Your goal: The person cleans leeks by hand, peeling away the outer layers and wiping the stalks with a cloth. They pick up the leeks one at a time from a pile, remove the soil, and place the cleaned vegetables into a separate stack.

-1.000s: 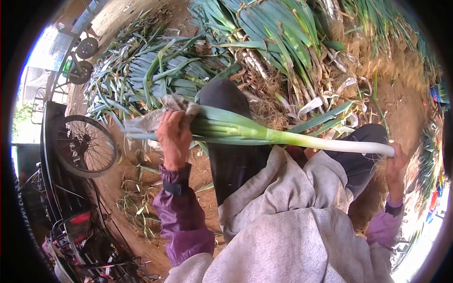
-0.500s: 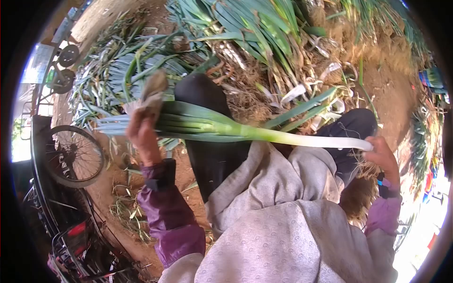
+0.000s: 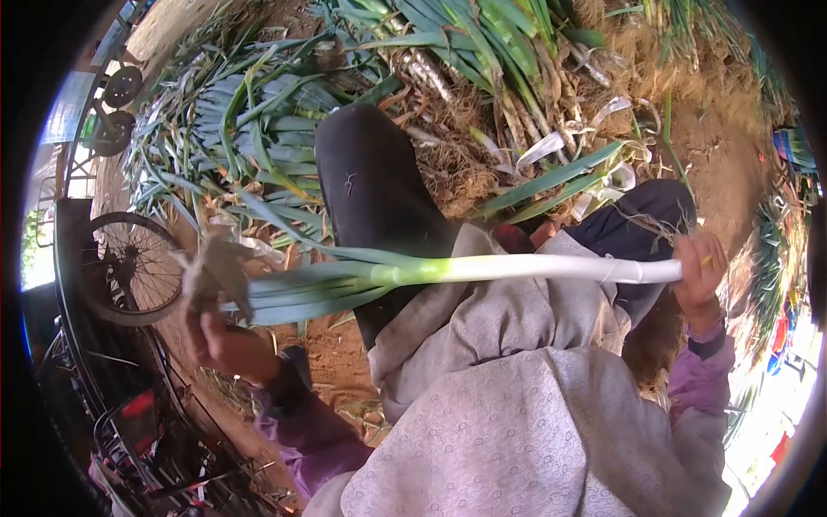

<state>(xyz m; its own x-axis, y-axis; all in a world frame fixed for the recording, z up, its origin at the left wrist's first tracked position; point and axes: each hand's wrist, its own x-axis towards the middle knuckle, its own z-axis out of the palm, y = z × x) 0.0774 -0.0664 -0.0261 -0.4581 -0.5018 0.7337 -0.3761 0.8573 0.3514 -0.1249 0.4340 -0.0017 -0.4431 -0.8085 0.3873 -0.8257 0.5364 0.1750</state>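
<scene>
A long leek (image 3: 551, 268) lies nearly level across my lap, white stem to the right and green leaves to the left. My right hand (image 3: 699, 274) is closed around its root end, with thin roots showing above the fingers. At the leaf tips, my left hand (image 3: 222, 338) is bent and somewhat blurred, its fingers closed on a greyish, cloth-like piece (image 3: 220, 274). This piece overlaps the ends of the leaves in this view. Beneath the stem is the pale patterned apron (image 3: 482, 414) on my lap.
Beyond my knees lie a heap of leeks (image 3: 267, 129) and a second pile with dirty roots (image 3: 508, 77). White strips (image 3: 543, 148) are scattered by the right knee. A wheeled vehicle (image 3: 133, 267) stands at the left on bare soil.
My left hand has moved left and toward me, from around the leaves to their tips. The leek has shifted slightly, its white end lower, and the leaves look fewer and more spread.
</scene>
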